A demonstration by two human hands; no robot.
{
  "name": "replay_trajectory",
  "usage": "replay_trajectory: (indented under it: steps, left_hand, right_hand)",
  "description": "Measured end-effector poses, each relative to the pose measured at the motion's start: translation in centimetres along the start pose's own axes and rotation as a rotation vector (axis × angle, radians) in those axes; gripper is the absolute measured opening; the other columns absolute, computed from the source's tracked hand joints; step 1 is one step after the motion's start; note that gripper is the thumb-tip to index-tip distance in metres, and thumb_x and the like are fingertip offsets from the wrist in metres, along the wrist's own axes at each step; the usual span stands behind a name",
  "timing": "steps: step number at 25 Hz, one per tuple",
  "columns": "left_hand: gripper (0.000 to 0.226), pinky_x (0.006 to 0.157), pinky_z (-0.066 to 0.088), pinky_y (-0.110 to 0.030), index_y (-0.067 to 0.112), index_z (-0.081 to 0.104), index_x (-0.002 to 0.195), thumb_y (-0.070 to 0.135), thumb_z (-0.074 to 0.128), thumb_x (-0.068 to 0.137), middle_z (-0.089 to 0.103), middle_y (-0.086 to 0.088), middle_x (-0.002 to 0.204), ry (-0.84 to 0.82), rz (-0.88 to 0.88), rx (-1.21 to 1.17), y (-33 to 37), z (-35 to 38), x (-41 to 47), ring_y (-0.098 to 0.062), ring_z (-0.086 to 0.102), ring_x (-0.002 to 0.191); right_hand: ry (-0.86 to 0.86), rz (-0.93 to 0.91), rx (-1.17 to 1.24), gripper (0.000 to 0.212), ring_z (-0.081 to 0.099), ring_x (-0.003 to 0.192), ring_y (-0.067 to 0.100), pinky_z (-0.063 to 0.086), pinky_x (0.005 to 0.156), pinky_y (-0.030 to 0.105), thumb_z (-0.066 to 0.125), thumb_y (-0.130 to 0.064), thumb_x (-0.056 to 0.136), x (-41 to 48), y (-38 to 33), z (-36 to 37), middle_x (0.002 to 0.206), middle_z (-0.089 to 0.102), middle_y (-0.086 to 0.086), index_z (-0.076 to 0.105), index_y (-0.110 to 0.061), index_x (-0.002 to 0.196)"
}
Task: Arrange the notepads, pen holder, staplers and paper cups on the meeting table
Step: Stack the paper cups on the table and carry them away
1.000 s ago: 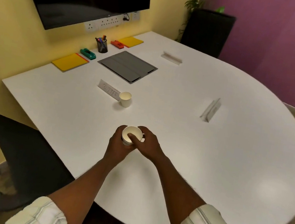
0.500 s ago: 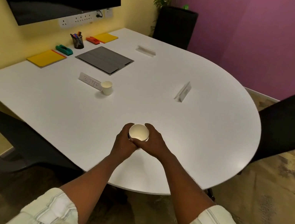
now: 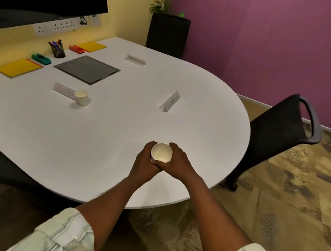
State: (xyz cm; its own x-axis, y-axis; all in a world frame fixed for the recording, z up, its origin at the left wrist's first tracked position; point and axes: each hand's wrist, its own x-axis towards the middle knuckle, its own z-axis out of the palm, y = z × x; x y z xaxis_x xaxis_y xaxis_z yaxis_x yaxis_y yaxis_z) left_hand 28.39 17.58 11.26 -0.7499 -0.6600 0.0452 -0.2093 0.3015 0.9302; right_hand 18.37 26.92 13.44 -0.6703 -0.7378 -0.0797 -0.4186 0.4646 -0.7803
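Two hands, left (image 3: pixel 145 163) and right (image 3: pixel 177 164), clasp one cup (image 3: pixel 161 155) from both sides, fingers curled round its wall, its mouth open and upward, above the near part of the table (image 3: pixel 195 112). A second ago a right finger lay across the rim; now the rim is bare, and the grip has drifted right along the table's edge as the view swung toward the chair (image 3: pixel 279 131) right of the hands. That suggests the cup is bound for the next seat, probably the card (image 3: pixel 169 103) just ahead of the grip. A second cup (image 3: pixel 82 97) already stands far ahead and left, touching or just beside its own card (image 3: pixel 64 90); a third card (image 3: pixel 135 59) farther ahead has none. Beyond these, far left of the grip along the wall, lie two notepads (image 3: pixel 18 68) (image 3: pixel 91 46), a green stapler (image 3: pixel 41 58), a red stapler (image 3: pixel 76 49) and the pen holder (image 3: pixel 58 51), around a grey mat (image 3: pixel 86 69). Only cup placing seems left.
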Motion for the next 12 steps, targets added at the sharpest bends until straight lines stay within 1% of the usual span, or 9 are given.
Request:
replay_trajectory:
  steps: [3,6,9,12]
  left_hand:
    - [0.064,0.07,0.046,-0.013,0.029,0.049,0.114,0.017,0.081,0.061,0.059,0.016,0.104,0.018,-0.002,0.006,1.6,4.9,-1.3,-0.006,0.059,0.093]
    - [0.062,0.067,0.044,-0.011,0.031,0.049,0.113,0.017,0.08,0.061,0.058,0.02,0.102,0.016,-0.013,0.006,2.9,9.0,-2.3,-0.004,0.058,0.092]
    - [0.061,0.067,0.043,-0.01,0.034,0.049,0.11,0.015,0.08,0.061,0.057,0.024,0.099,-0.005,-0.007,0.024,3.6,11.7,-2.9,-0.002,0.058,0.091]
    - [0.061,0.066,0.043,-0.007,0.041,0.047,0.106,0.015,0.08,0.061,0.057,0.027,0.098,-0.045,-0.002,0.05,4.1,13.7,-2.5,0.004,0.057,0.089]
  right_hand:
    - [-0.032,-0.008,-0.034,0.066,0.053,0.094,0.016,0.035,0.061,0.017,0.082,-0.048,0.065,-1.4,3.1,-3.8,0.106,0.056,-0.004,0.05,-0.014,0.113]
    - [-0.041,0.005,-0.033,0.061,0.054,0.092,0.017,0.038,0.06,0.019,0.082,-0.045,0.066,-2.8,6.0,-6.7,0.104,0.057,-0.003,0.051,-0.014,0.108]
    - [-0.038,0.027,-0.019,0.063,0.054,0.093,0.017,0.039,0.063,0.022,0.083,-0.046,0.066,-3.7,8.1,-8.4,0.106,0.058,-0.001,0.051,-0.013,0.109]
    - [-0.027,0.054,-0.016,0.072,0.054,0.101,0.02,0.038,0.071,0.024,0.081,-0.046,0.067,-4.1,9.8,-9.7,0.114,0.056,0.002,0.049,-0.01,0.119]
